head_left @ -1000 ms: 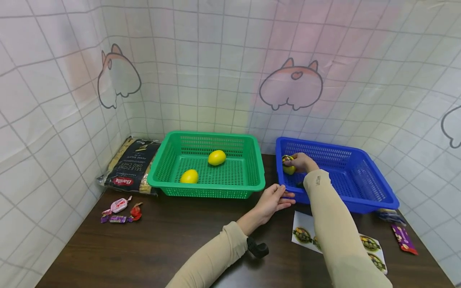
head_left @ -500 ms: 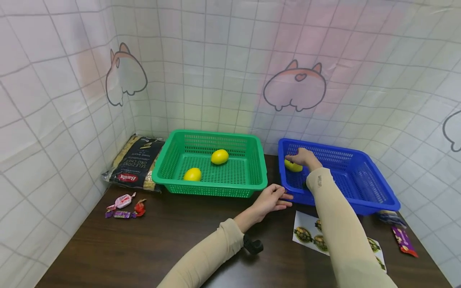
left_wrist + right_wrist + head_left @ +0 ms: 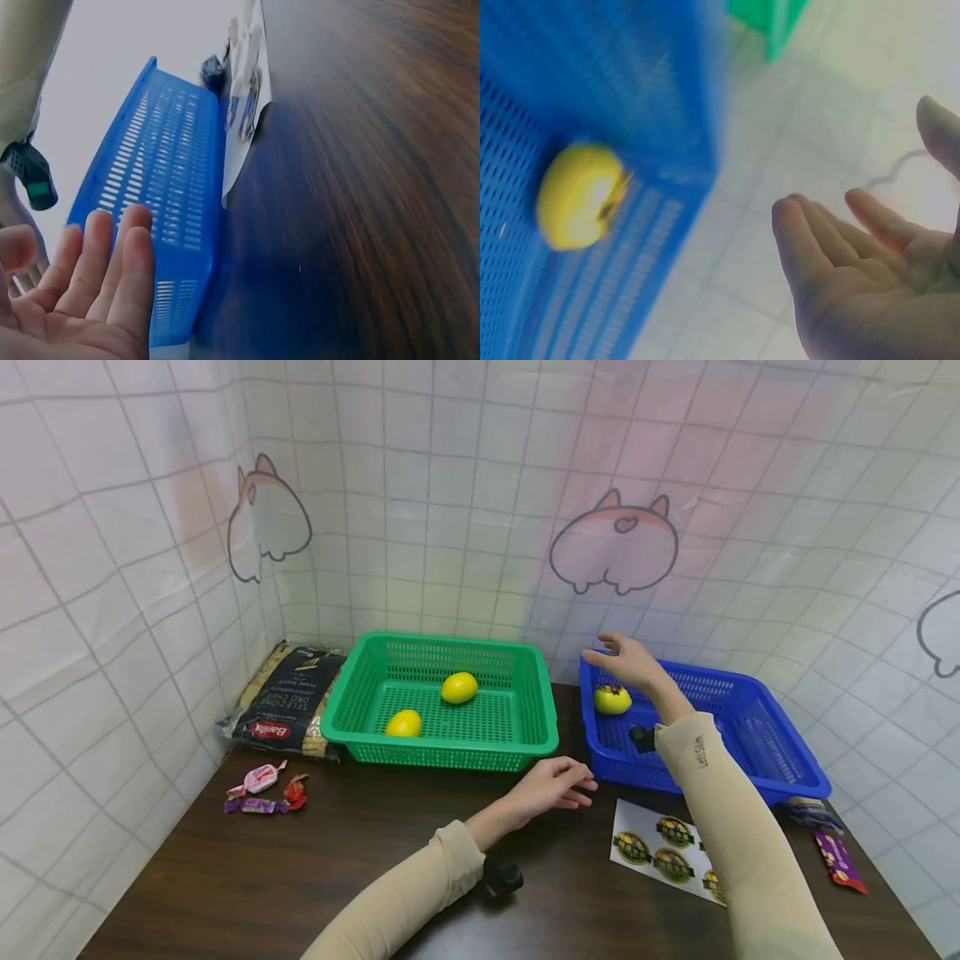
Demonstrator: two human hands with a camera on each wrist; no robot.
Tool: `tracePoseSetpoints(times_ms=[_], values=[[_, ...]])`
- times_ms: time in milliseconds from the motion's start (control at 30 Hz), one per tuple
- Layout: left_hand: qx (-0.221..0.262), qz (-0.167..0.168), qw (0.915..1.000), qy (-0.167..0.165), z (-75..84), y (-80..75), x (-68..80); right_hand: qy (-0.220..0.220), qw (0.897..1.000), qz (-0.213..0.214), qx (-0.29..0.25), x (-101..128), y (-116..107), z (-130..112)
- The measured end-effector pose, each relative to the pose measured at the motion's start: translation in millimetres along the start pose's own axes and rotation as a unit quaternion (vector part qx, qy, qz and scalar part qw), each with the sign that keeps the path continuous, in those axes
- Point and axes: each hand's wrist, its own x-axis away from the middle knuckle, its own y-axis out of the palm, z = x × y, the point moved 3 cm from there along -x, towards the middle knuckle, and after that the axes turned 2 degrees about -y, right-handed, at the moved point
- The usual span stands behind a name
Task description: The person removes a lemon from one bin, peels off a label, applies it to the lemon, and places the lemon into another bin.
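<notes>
- A round, glossy yellow fruit point(image 3: 612, 701) with a dark patch on top sits at the left end of a blue perforated plastic basket point(image 3: 772, 747).
- A person's right hand point(image 3: 628, 662) hovers above and behind the fruit, fingers apart and clear of it.
- The left hand point(image 3: 549, 787) hangs just beside the basket's front left corner, fingers loosely bent, thumb apart from them.
- In front, a white sheet of round dark-and-gold labels point(image 3: 663, 847) lies on the dark wood-grained bench point(image 3: 570, 910), partly hidden by the right sleeve point(image 3: 750, 852).
- To the left, a green perforated plastic basket point(image 3: 442, 758) holds two yellow oval fruits point(image 3: 459, 687), well apart.
- Beyond it lies a black Barilla pasta bag point(image 3: 281, 693), three wrapped candies point(image 3: 261, 778) near it.
</notes>
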Motion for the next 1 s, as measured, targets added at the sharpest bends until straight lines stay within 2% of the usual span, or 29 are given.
tracePoseSetpoints(times_ms=[133,233,467,600,800,867,1000], values=[[-0.046,-0.021,0.9986,0.017,7.9,-5.2,8.6,-0.042,0.998,0.014,-0.038,18,2,-13],[-0.094,-0.04,0.9942,0.032,10.5,-10.6,14.8,-0.07,0.995,0.02,-0.07,34,11,-18],[-0.198,-0.085,0.9745,0.063,9.5,-21.0,34.0,-0.127,0.985,0.016,-0.117,72,46,-21],[-0.23,-0.108,0.9642,0.077,9.7,-22.3,44.8,-0.136,0.981,0.012,-0.136,89,64,-19],[-0.263,-0.117,0.9522,0.103,12.8,-25.1,59.0,-0.133,0.98,-0.009,-0.148,99,85,-12],[-0.291,-0.119,0.9415,0.12,15.0,-27.1,65.2,-0.126,0.982,-0.011,-0.143,99,91,-10],[-0.361,-0.126,0.9111,0.155,22.0,-32.5,77.8,-0.107,0.987,0.001,-0.119,96,100,-6]])
